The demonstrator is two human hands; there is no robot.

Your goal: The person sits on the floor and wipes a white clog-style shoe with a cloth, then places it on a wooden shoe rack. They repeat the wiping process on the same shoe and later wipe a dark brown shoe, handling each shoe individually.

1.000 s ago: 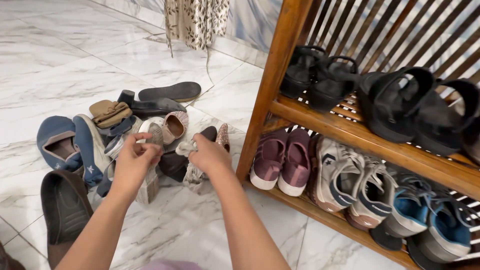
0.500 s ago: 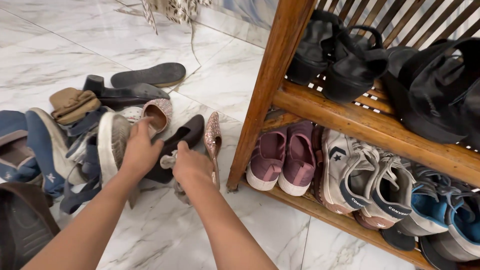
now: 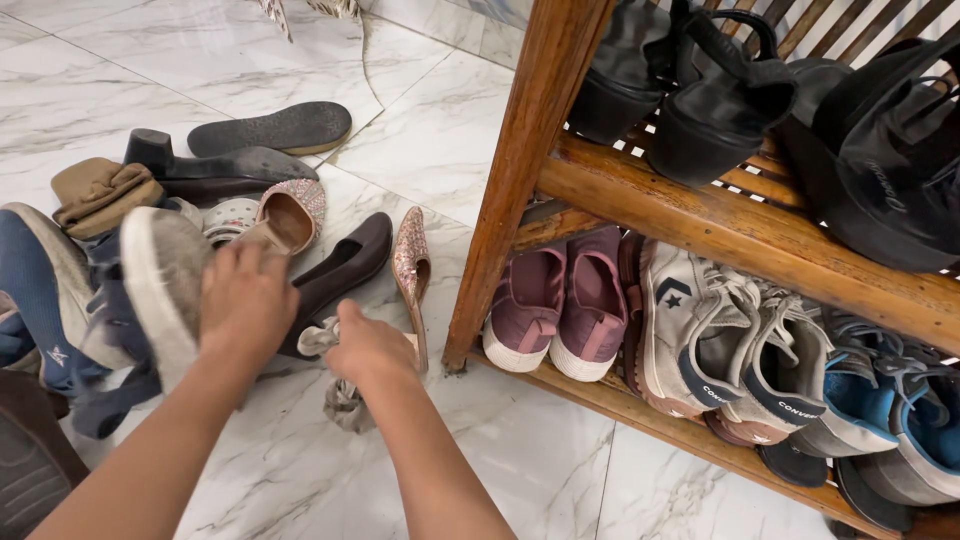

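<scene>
The left hand (image 3: 245, 300) grips a white shoe (image 3: 165, 285), sole turned up, fingers wrapped over its edge, above the pile on the marble floor (image 3: 300, 470); the right hand (image 3: 370, 350) is closed round a grey cloth (image 3: 340, 400) that hangs down just beside a dark flat (image 3: 345, 265); a glittery pink shoe (image 3: 410, 265) stands on its side near the rack post (image 3: 510, 170); a blue shoe (image 3: 40, 280) lies at the left; on the bottom shelf sit maroon shoes (image 3: 560, 310) and beige sneakers (image 3: 700, 340); black sandals (image 3: 720, 100) sit above.
</scene>
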